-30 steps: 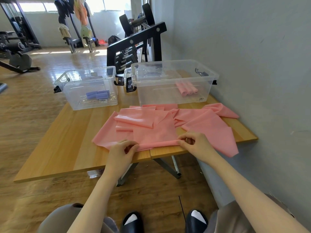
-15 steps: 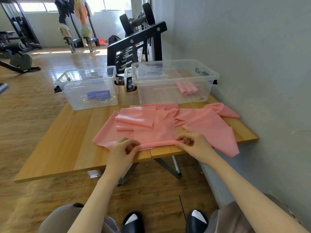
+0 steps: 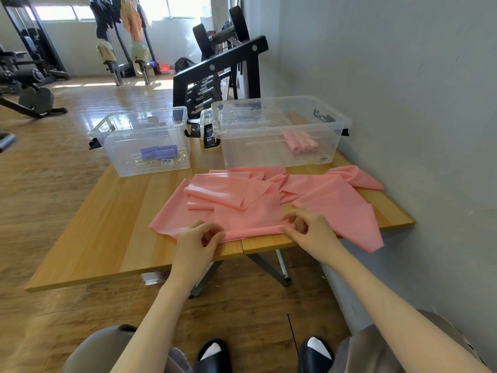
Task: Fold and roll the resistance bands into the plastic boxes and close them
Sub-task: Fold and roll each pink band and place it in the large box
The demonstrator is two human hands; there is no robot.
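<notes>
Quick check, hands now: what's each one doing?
Left hand: pinches the near rolled edge of the pink band.
Right hand: pinches the same rolled edge, further right.

Pink band (image 3: 250, 211), light wood table (image 3: 107, 224), clear boxes (image 3: 139, 141), purple rolls (image 3: 158, 152), pink rolls (image 3: 301, 144), grey wall (image 3: 403, 76)

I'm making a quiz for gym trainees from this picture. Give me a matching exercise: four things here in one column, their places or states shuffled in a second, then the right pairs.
Things
1. purple rolls
2. pink rolls
3. loose pink band
4. right hand

Places or states
A. inside the right-hand box
B. pinching the band's near rolled edge
C. inside the left-hand box
D. spread on the wooden table

Pairs: 1-C, 2-A, 3-D, 4-B
</notes>
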